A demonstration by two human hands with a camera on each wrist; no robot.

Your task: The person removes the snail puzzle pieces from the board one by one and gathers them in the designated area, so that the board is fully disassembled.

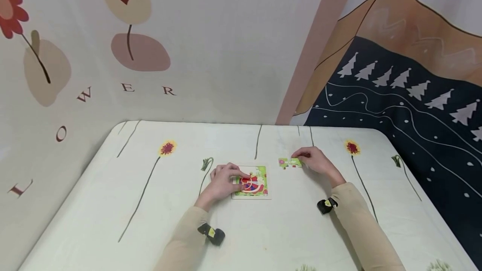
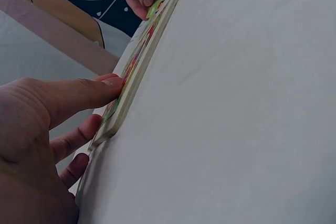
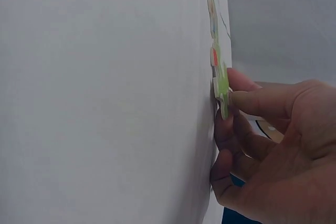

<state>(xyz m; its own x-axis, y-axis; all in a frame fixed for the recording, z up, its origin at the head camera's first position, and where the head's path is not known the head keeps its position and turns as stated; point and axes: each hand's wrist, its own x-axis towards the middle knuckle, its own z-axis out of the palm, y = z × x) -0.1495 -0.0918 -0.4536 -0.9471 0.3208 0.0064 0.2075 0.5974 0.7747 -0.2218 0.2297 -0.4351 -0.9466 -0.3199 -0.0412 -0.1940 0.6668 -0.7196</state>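
A square jigsaw puzzle [image 1: 260, 190] with a colourful picture and a pale wooden border lies flat on the table. My left hand [image 1: 223, 181] lies over its left side, thumb and fingers extended onto the picture; in the left wrist view the thumb [image 2: 107, 90] touches the board [image 2: 149, 51] near one edge. To the right of the board, my right hand [image 1: 313, 160] pinches a green puzzle piece [image 3: 222, 85] between thumb and fingers, low over the table. Just left of that piece is another green piece [image 1: 283, 162] with a pink spot.
The white table cover [image 1: 150, 221] carries printed flowers and stems. A pale printed cloth [image 1: 226, 53] stands behind the table, and a dark cloth with trees [image 1: 395, 108] hangs at the right. Each wrist wears a black camera [image 1: 214, 236].
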